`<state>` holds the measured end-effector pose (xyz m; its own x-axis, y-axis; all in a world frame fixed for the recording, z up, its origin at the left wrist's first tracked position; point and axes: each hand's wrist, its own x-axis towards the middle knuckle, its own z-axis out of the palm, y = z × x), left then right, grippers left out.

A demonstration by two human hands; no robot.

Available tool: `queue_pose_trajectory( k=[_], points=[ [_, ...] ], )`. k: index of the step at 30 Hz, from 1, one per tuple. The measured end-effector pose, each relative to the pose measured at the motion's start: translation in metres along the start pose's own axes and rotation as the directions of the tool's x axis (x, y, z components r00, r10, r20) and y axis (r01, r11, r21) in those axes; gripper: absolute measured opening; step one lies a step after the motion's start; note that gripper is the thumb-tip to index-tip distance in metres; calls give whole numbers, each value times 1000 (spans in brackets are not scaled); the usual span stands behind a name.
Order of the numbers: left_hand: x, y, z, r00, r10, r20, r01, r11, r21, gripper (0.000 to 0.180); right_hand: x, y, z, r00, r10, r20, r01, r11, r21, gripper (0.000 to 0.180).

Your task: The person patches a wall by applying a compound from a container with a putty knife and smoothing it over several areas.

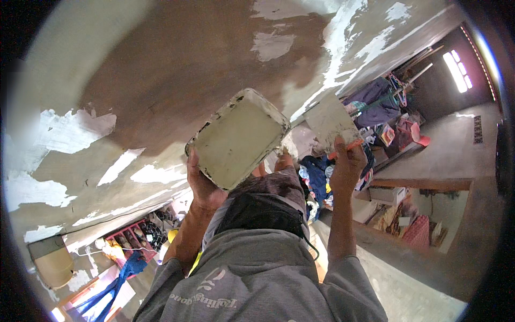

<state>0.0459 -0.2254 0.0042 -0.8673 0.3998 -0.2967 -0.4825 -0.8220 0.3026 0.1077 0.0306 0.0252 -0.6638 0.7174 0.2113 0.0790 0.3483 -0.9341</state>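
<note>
– Grey-white paste [238, 139], smooth, spread across the inside of a rectangular tray [271, 107]. Where's the tray?

– Middle of the scene, just beyond the person's shorts [276, 185]. Left hand [206, 185] has it: thumb up against the left side, palm under the near left edge. Remaining fingers mostly hidden, can't tell their spread. Tray sits askew, one corner toward the torso. Dark spots along the rim; chips or smears, can't tell.

– Right hand [348, 161]?

– Closed on a scraper [330, 123]. Narrow grip, fingers curled round the orange handle [354, 144], one fingertip laid on the near edge of the blade. Blade is broad, flat, grey, smudged dark at the near end, pointing far. It's just right of the tray, small gap showing between them.

– Surface ahead?

– Wall [145, 107], running across the far side and down the left. Large brown area in the middle, ragged white patches [48, 134] on the left, more white streaks far right.

– Surroundings?

– Far right: hanging clothes [375, 104], bright window [458, 70]. Clothes pile [317, 174] just left of the right forearm. Right: wall opening with a red patterned item [417, 231] in it. Near left: pinkish-red rack [126, 239], blue cloth [120, 279], beige container [53, 265].

– Clothing?

– Grey T-shirt [263, 268], pale print on the chest.
</note>
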Motion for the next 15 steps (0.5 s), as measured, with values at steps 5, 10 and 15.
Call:
queue_pose_trajectory(
  k=[5, 10, 15],
  points=[
    [3, -10, 0, 997, -36, 64, 36, 999, -6, 59, -28, -15, 2, 997, 71, 1, -70, 983, 171, 16],
    [5, -28, 5, 996, -71, 47, 71, 997, -12, 58, -36, -26, 9, 988, 152, 32, -156, 963, 218, 13],
    [2, -38, -8, 995, -77, 61, 76, 997, 24, 58, -30, -18, 15, 999, 12, -33, -11, 1000, 7, 12]
  ],
)
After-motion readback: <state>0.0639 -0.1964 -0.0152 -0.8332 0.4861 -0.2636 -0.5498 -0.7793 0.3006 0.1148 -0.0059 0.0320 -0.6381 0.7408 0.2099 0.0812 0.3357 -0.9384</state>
